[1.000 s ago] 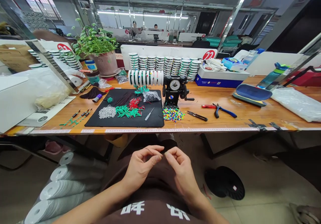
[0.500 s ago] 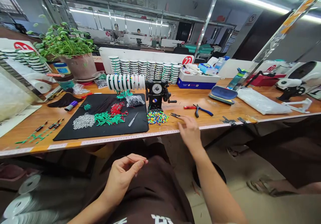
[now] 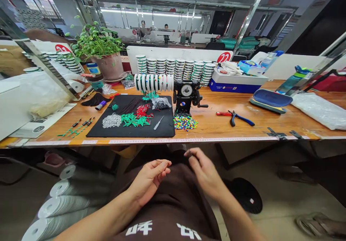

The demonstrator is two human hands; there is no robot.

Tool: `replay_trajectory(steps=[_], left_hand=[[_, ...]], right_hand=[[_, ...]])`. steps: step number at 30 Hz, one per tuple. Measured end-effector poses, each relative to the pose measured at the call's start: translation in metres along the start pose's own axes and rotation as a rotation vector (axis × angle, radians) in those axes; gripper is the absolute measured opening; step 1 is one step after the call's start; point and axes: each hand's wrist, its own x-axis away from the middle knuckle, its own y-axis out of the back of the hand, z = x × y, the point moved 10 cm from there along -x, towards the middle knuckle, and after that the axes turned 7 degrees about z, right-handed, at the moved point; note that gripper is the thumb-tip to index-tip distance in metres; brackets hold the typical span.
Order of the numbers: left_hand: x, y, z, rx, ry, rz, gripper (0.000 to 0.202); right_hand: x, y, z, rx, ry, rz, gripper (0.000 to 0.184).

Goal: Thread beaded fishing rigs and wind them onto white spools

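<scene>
Over my lap, my left hand pinches a thin dark thread between thumb and fingertips; most of it is hidden. Close by on the right, my right hand is closed around small pliers with dark jaws, blurred and mostly covered by the fingers. On the table ahead lies a black mat with green tubes, red pieces, silver beads and a small screwdriver. Mixed coloured beads lie in a heap beside the mat.
A black hand-cranked winder carrying white spools stands behind the beads. Blue-handled pliers and a red tool lie to its right. Stacked spools, a blue-white box and a potted plant line the back.
My right hand has lifted the small pliers off the table and come back toward my left hand over the lap. The left hand keeps its pinch. The view has turned left.
</scene>
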Motion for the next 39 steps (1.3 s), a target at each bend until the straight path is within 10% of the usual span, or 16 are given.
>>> replay_trajectory(steps=[7,39], left_hand=[[0.001,-0.004,0.007,0.074,0.026,0.042,0.038],[0.0,-0.012,0.02,0.107,0.086,0.127,0.03]], right_hand=[[0.027,-0.069,0.002,-0.062,-0.078,0.233,0.023],[0.031,-0.067,0.018,-0.09,0.015,0.151,0.022]])
